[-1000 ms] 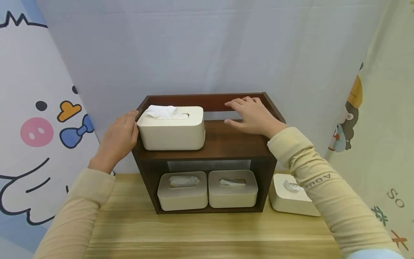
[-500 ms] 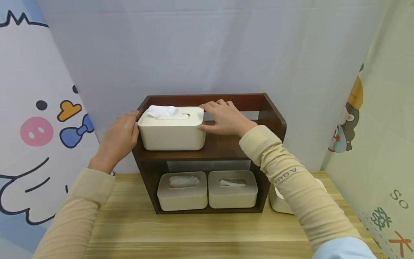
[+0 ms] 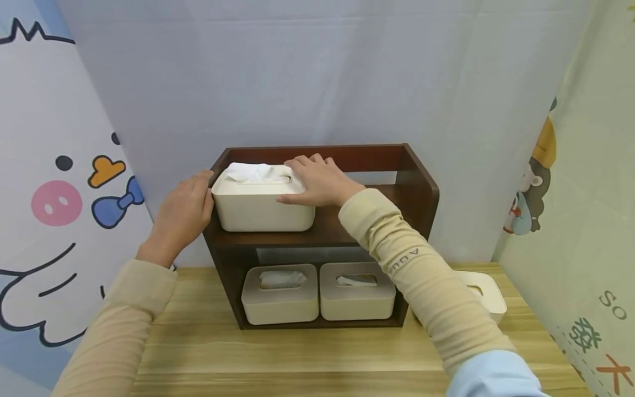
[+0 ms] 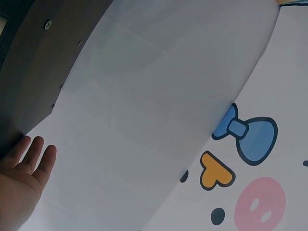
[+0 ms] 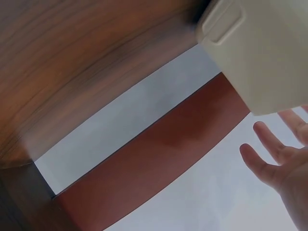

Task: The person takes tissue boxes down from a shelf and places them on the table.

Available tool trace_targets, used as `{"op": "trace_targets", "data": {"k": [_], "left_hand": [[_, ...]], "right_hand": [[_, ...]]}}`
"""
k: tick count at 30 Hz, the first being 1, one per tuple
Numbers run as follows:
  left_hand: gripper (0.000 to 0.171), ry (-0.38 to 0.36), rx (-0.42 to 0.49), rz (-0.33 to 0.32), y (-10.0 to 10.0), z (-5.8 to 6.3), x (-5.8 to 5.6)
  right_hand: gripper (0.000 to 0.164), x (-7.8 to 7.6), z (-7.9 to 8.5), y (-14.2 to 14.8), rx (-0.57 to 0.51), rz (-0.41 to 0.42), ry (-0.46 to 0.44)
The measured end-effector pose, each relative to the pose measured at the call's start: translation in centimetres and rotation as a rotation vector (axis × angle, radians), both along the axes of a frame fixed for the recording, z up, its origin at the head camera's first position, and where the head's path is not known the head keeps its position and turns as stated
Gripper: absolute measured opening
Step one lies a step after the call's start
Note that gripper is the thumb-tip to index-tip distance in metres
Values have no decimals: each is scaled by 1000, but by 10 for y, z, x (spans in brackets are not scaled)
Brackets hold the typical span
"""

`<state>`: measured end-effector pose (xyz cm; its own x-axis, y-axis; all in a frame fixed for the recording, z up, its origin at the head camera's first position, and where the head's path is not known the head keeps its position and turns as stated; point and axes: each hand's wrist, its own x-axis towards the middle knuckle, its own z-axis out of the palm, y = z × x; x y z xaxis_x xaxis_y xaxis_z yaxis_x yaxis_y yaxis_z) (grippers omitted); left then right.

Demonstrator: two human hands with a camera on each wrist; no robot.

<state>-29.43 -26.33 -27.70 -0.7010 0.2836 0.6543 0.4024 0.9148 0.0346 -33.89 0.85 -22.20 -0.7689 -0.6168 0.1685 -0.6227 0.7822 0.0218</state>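
A cream tissue box [image 3: 258, 212], with a white tissue in its slot, sits on the left of the upper level of a dark brown wooden shelf [image 3: 342, 234]. My right hand [image 3: 319, 182] is over the box's right end, fingers spread and thumb at the front edge; firm contact cannot be told. The right wrist view has the box's end [image 5: 269, 53] above my loosely spread fingers [image 5: 255, 159]. My left hand [image 3: 182, 212] rests against the shelf's left side panel, fingers extended. That panel [image 4: 48, 53] fills the corner of the left wrist view.
Two more tissue boxes, a left one [image 3: 280, 303] and a right one [image 3: 357, 302], stand in the lower level. Another box [image 3: 488, 295] is on the wood-grain table [image 3: 297, 358] to the right, partly behind my sleeve. A pale cloth [image 3: 317, 71] hangs behind.
My right hand has moved left from above the right half of the upper level to the tissue box's right end. My left hand and the boxes have stayed put.
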Motion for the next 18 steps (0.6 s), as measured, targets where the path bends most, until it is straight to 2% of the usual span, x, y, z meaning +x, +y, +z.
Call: {"op": "trace_targets", "data": {"k": [18], "left_hand": [[39,9,18,-12,1,-2,-2]], "right_hand": [[98,-11,-6,-25,-18,-42,-160]]}}
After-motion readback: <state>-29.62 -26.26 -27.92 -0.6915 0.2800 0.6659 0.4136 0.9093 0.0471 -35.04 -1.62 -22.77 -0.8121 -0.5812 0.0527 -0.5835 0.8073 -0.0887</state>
